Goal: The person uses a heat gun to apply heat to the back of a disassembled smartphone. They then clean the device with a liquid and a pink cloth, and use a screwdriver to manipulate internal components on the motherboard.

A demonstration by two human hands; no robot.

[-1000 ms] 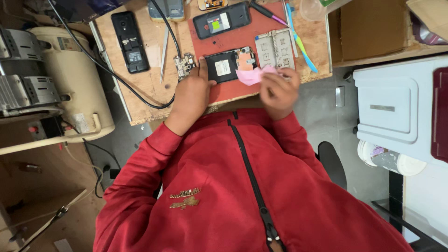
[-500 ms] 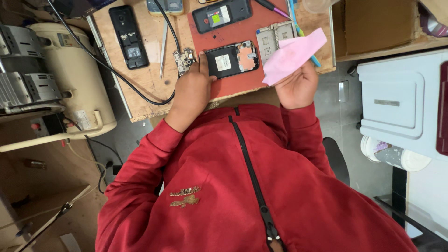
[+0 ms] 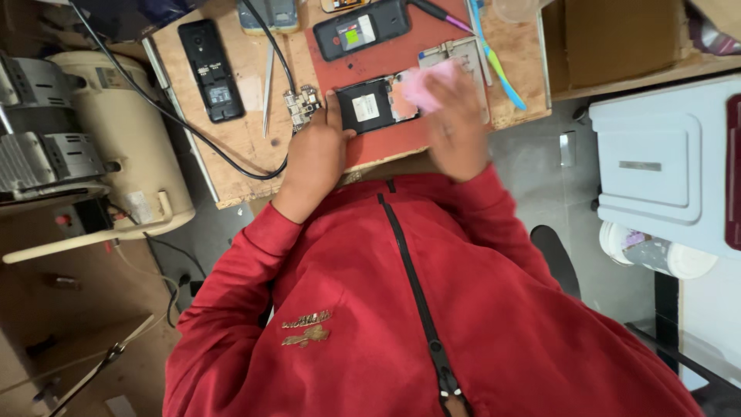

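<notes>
The left hand (image 3: 312,154) is bracing the opened black phone (image 3: 369,104) on the red mat (image 3: 386,143), fingers curled against its left edge. The right hand (image 3: 455,123) is pressing a pink cloth (image 3: 423,83) onto the phone's right end, fingers together though blurred. Beyond are lying tweezers (image 3: 267,89), a second black phone (image 3: 360,31) and a dark handset (image 3: 211,69).

Setting: small phone-repair workshop. Evidence: rough plywood desk (image 3: 239,139) with a red work mat (image 3: 386,58); several opened handsets, e.g. a black phone (image 3: 210,69) with its back off and another opened phone (image 3: 369,104) on the mat; loose circuit board (image 3: 302,104), tweezers (image 3: 268,89), screwdriver (image 3: 436,14), trailing black cable (image 3: 154,100). Cream-coloured machine (image 3: 116,131) stands beside the desk.
</notes>
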